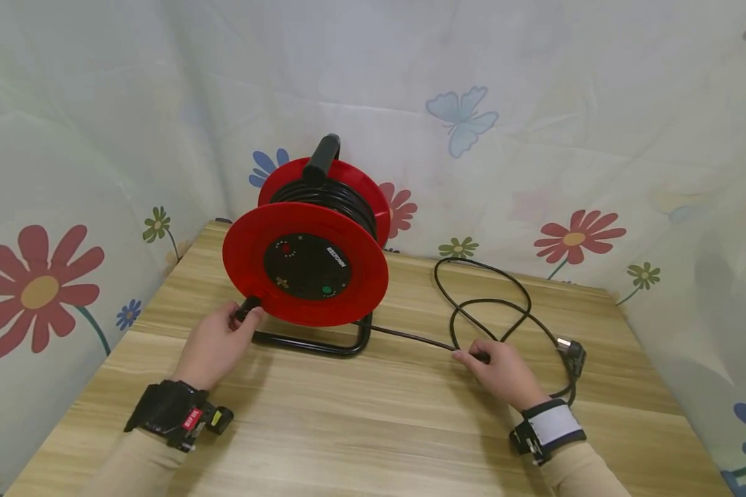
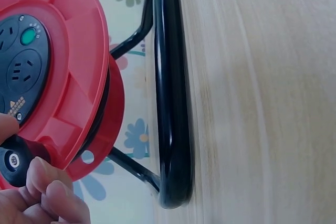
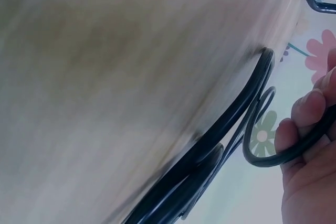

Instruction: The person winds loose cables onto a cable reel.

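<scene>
A red cable reel stands on its black tube frame, left of the middle of the table. Black cable is wound between its two discs. My left hand grips the small black crank knob low on the front disc, thumb and fingers round it. From under the reel the cable runs to the right, and my right hand holds it with curled fingers, close over the table. Beyond that hand the loose cable lies in loops, ending in a black plug.
The wooden table backs onto a pale flowered curtain, which also hangs at both sides. A black carry handle rises from the top of the reel. Sockets and a green button sit in its black centre panel.
</scene>
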`<state>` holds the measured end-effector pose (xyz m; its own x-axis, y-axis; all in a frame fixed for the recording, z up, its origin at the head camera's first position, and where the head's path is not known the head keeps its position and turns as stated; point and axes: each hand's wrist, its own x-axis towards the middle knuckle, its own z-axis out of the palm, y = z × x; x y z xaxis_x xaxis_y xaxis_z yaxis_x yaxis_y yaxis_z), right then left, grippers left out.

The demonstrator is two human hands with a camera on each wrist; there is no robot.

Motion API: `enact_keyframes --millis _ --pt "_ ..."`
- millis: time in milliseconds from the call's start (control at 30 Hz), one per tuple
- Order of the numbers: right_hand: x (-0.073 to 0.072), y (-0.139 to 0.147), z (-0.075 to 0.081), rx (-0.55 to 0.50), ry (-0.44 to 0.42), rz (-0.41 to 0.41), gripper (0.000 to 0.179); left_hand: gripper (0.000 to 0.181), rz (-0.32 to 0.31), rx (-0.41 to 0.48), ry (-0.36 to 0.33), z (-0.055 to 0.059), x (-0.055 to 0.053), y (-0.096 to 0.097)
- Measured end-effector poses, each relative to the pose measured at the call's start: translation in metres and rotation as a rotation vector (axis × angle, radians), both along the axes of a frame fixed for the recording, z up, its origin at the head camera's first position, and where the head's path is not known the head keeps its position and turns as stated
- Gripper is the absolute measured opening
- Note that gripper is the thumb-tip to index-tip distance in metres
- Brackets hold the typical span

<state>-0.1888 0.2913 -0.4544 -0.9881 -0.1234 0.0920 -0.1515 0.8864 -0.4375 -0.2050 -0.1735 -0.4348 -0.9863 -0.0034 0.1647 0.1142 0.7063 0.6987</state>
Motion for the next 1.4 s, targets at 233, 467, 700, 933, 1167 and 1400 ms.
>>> enact_keyframes --millis 233,467,700,933,1167,1400 --pt "0.0 -0.002 0.001 -0.003 0.006 0.008 0.045 0.052 0.039 0.026 0.02 0.001 0.0 -0.003" --pt "0.001 -0.002 -0.001 -0.004 0.045 0.038 0.041 0.052 0.08 0.07 0.046 0.003 0.001 -0.002" --pt "0.0 0.0 0.001 0.01 0.08 0.059 0.036 0.051 0.093 0.105 0.054 0.005 0.002 -0.002" --pt "0.001 0.0 0.004 0.022 0.088 0.068 0.035 0.051 0.099 0.12 0.051 0.008 0.003 -0.001" --pt "-0.001 0.0 0.002 0.042 0.138 0.082 0.033 0.053 0.126 0.136 0.036 0.01 0.004 -0.001" --pt "-0.004 0.009 0.004 0.099 0.2 0.114 0.035 0.053 0.136 0.15 0.032 0.011 0.004 -0.001"
